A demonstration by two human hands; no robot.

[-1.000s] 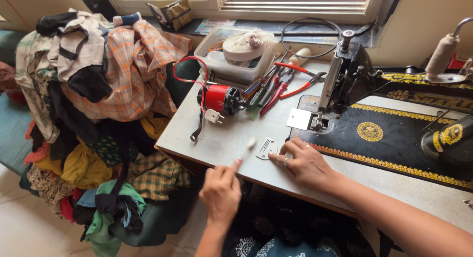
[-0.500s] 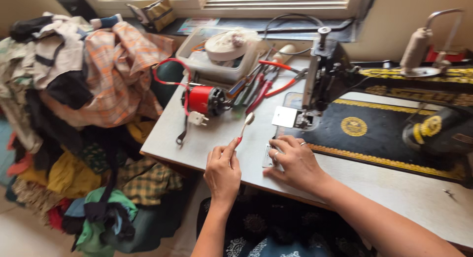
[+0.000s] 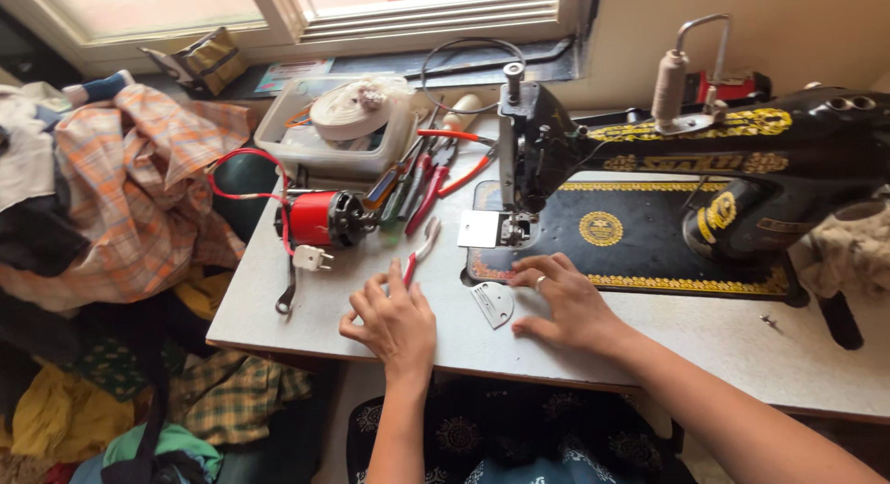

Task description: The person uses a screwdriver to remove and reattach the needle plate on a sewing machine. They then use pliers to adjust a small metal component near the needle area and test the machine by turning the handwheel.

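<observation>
Now left hand (image 3: 394, 322) grip closed on red-handled tool (image 3: 419, 250), long axis toward sewing machine (image 3: 649, 159).

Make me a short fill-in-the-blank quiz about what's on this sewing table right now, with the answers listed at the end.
1. The left hand rests on a small tool with ______ handles.
2. The small motor by the white plug has a body coloured ______.
3. The flat metal plate lies on the table between the two ______.
4. The right hand wears a ______ on one finger.

Missing words: red; red; hands; ring
</observation>
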